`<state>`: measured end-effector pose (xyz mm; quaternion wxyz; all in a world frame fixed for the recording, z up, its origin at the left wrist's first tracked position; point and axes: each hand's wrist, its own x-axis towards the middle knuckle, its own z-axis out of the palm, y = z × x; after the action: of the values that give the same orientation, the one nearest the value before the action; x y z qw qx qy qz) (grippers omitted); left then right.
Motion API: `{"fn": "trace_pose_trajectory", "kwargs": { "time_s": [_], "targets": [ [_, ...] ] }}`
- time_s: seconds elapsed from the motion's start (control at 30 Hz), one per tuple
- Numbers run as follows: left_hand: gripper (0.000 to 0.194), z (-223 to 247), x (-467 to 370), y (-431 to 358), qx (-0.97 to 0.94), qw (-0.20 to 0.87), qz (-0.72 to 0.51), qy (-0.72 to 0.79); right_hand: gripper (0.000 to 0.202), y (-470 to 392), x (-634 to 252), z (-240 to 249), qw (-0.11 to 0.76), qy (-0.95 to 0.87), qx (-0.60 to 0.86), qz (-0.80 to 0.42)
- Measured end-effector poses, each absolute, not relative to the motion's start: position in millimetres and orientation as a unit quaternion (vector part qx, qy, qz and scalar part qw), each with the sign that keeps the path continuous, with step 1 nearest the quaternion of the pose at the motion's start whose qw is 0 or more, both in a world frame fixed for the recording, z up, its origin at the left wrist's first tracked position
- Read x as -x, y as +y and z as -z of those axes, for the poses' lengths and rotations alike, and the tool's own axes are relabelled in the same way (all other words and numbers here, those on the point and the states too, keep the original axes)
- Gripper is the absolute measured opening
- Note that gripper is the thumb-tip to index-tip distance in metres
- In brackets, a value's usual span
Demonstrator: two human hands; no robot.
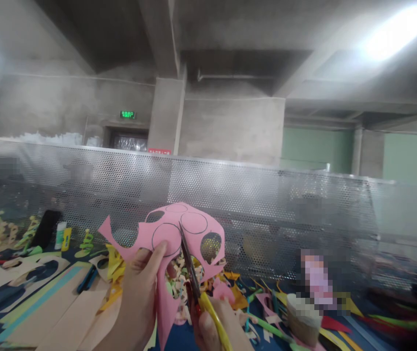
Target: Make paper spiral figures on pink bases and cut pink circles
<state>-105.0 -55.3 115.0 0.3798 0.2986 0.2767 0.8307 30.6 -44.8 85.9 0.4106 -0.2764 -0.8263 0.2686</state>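
Observation:
A sheet of pink paper with drawn circles and several round holes is held up in front of me. My left hand pinches its lower edge, the thumb lying over one drawn circle. In my right hand is a pair of scissors with yellow and red handles, gripped at the handles. The dark blades point up and lie against the paper between two drawn circles. Whether the lower blade is behind the sheet is hard to see. Behind and below the sheet lies a heap of small paper scraps.
A perforated metal screen runs along the table's far side. On the left are paper sheets, a glue stick, a dark phone-like object and a blue-black cutter. A round tub stands among coloured strips at right.

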Motion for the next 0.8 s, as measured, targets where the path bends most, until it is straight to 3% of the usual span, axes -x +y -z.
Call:
{"fn": "trace_pose_trajectory", "kwargs": {
  "time_s": [0.2,0.37,0.8],
  "targets": [
    [0.015,-113,110,-54,-0.316,0.385,-0.827,0.26,0.062,-44,-29,-88,0.405,-0.829,0.276,-0.269],
    [0.024,-118,115,-51,-0.333,0.392,-0.816,0.264,0.063,-40,-33,-82,0.408,-0.821,0.288,-0.275],
    [0.02,-130,153,-44,-0.44,0.452,-0.692,0.351,0.059,-35,-39,-73,0.391,-0.806,0.296,-0.332]
  ]
}}
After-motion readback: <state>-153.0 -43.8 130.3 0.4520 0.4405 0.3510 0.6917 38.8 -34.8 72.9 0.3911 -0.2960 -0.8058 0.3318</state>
